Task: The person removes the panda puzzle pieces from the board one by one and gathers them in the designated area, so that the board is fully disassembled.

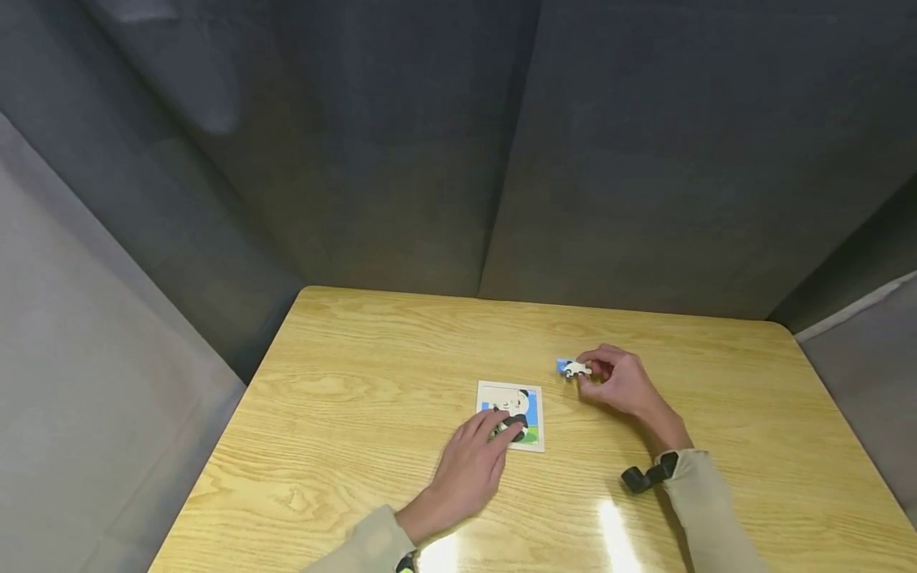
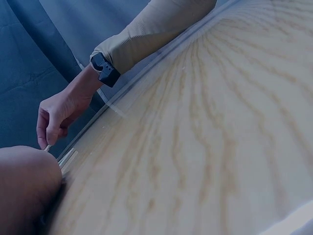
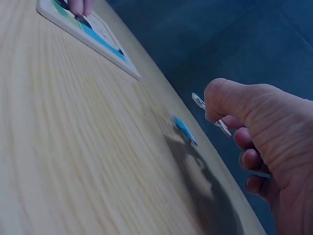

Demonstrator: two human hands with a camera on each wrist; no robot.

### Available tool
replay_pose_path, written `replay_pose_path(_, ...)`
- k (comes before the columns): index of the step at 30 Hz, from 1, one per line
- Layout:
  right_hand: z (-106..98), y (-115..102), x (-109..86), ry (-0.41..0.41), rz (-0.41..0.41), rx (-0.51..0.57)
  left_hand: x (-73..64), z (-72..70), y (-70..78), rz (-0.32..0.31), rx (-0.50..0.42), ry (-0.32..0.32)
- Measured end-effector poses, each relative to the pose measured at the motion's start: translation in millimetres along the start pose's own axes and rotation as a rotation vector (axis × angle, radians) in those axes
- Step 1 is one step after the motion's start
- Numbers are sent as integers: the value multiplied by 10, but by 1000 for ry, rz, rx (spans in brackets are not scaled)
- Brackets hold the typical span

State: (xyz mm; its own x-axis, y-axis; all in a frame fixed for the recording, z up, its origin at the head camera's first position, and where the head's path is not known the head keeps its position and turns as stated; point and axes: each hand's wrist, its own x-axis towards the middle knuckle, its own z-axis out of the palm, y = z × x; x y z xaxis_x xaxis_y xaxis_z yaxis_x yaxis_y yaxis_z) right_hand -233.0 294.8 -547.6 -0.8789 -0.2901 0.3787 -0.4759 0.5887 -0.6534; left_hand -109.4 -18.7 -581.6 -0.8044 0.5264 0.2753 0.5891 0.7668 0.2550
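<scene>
A square panda puzzle (image 1: 532, 407) with a pale frame lies on the table, partly covered by my left hand (image 1: 467, 468), whose extended fingers rest on its lower part. To the right and farther back, my right hand (image 1: 618, 383) pinches a white puzzle piece with black parts (image 1: 579, 368) between thumb and fingers. In the right wrist view this piece (image 3: 198, 101) is seen nearly edge-on, raised off the table. Below it, a blue puzzle piece (image 3: 184, 129) lies on the wood. The left wrist view hides the left fingertips behind the hand (image 2: 29, 181).
The wooden table (image 1: 358, 358) ends at a dark curtain (image 1: 401, 159) along the back. Grey cloth (image 1: 86, 358) hangs on the left side. A black wrist device (image 1: 648, 473) sticks out from the right sleeve just above the table.
</scene>
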Motion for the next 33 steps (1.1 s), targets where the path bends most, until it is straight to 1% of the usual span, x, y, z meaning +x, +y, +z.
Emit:
replay_pose_path(9, -101, 187, -42, 18, 43, -17, 5, 19, 0, -2, -6, 6)
replay_pose_path(14, -123, 254, -67, 22, 90, -16, 8, 14, 7, -7, -9, 1)
replay_pose_path(21, -103, 314, -91, 0, 150, -7, 8, 0, 18, -7, -10, -4)
replay_pose_path(29, -76, 349, -84, -22, 174, -16, 4, -7, 15, -10, -7, -9)
replay_pose_path(33, -59, 367, -87, -29, 188, -13, -17, 0, 4, -2, -10, 2)
